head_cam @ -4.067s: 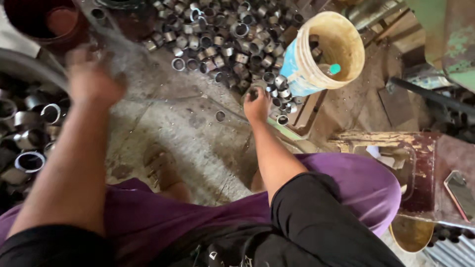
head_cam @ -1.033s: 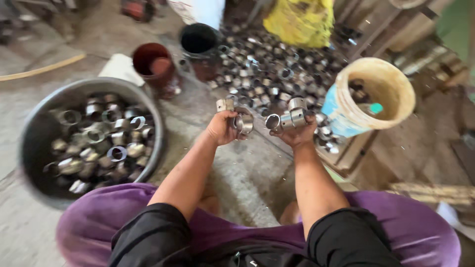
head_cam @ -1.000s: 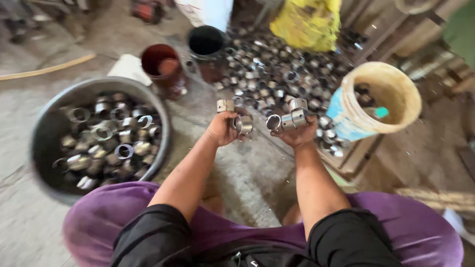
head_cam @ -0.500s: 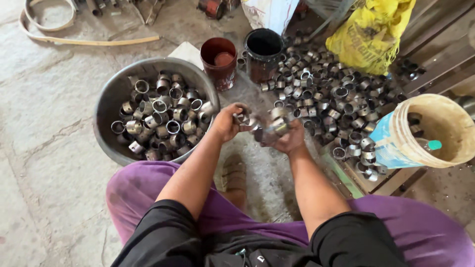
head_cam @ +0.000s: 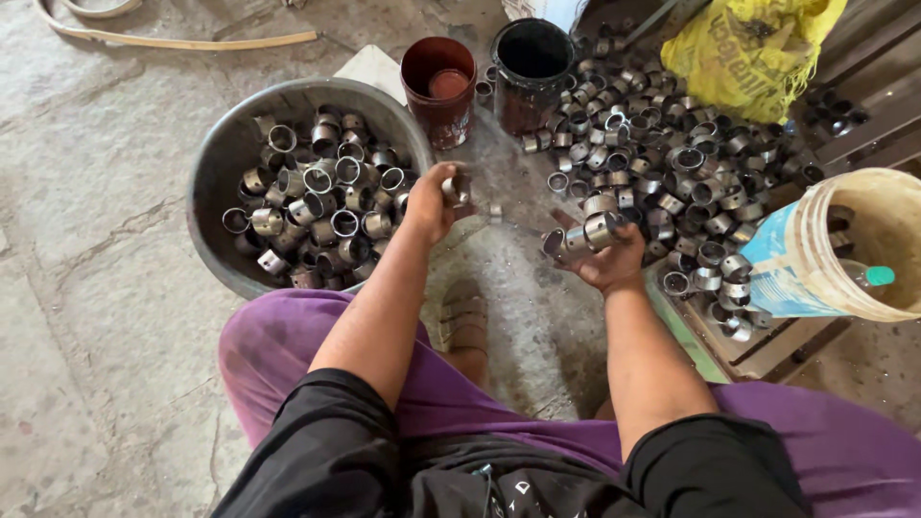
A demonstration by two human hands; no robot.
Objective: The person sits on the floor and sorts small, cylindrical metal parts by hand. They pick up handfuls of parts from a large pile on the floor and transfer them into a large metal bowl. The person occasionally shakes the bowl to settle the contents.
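Rough grey concrete floor (head_cam: 86, 192) filled the frame, stained and dusty, with a person sitting low on it in purple trousers and a black top. Left of centre stood a wide grey metal basin (head_cam: 225, 163) heaped with short metal rings. The left hand (head_cam: 432, 201) hovered just beside the basin's right rim, its fingers closed around a small metal ring (head_cam: 457, 186). The right hand (head_cam: 606, 257), right of centre, lay palm up with fingers curled around a few more metal sleeves (head_cam: 583, 235), held side by side above the floor. Beyond it, in the upper right of the frame, a loose pile of metal rings (head_cam: 672, 153) was spread over the floor. At top centre stood a dark red tin (head_cam: 439, 91) and, touching or just beside it, a black tin (head_cam: 531, 72). A yellow sack (head_cam: 748, 48) lay in the upper right corner. At the right edge a cream plastic bucket (head_cam: 844, 249) leaned on its side over a wooden frame, near the pile.
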